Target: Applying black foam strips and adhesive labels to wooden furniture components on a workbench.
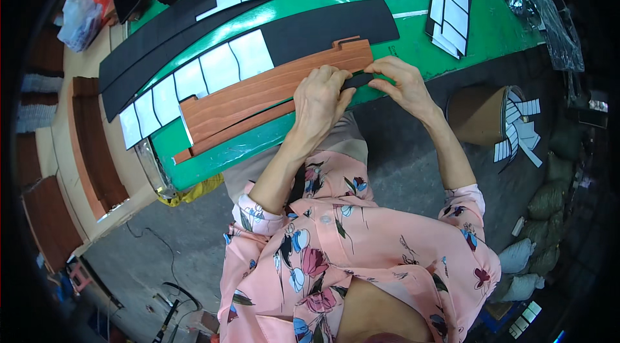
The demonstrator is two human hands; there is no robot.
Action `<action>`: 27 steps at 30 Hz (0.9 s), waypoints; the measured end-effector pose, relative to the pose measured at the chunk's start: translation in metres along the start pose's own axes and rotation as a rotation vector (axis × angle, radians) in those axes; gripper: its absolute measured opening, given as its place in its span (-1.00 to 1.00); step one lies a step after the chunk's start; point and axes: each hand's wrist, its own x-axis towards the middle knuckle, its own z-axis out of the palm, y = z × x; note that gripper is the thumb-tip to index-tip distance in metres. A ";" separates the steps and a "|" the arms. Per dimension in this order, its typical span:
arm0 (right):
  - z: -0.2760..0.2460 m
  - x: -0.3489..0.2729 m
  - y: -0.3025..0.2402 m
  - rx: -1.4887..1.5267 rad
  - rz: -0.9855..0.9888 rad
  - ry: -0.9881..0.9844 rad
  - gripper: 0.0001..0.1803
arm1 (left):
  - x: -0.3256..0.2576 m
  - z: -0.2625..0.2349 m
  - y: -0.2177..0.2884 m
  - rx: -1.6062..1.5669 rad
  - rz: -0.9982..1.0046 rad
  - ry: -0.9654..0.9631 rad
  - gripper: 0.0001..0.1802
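Observation:
A long reddish-brown wood-grain panel (239, 99) with a notched edge lies on the green tabletop, and a slit separates a narrow strip along its near side. My left hand (320, 101) rests over the panel's right part, fingers curled, with thumb and forefinger closed on a small black strip (357, 80) at the near edge. My right hand (403, 84) pinches the other end of that strip between thumb and fingertips. Behind the panel lies a black foam sheet (329, 31) partly covered with white backing pieces (219, 66). What the left palm covers is hidden.
More black sheets (174, 39) lie at the far left, and a white-backed stack (449, 4) at the far right. Clear plastic wrap (549, 13) hangs over the right corner. A brown bin (478, 114) with white scraps stands on the floor right. Wood-grain panels (97, 143) lean at left.

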 end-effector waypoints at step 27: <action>-0.019 0.018 -0.035 0.499 0.585 -0.215 -0.78 | -0.003 0.000 -0.002 0.037 0.049 -0.009 -0.73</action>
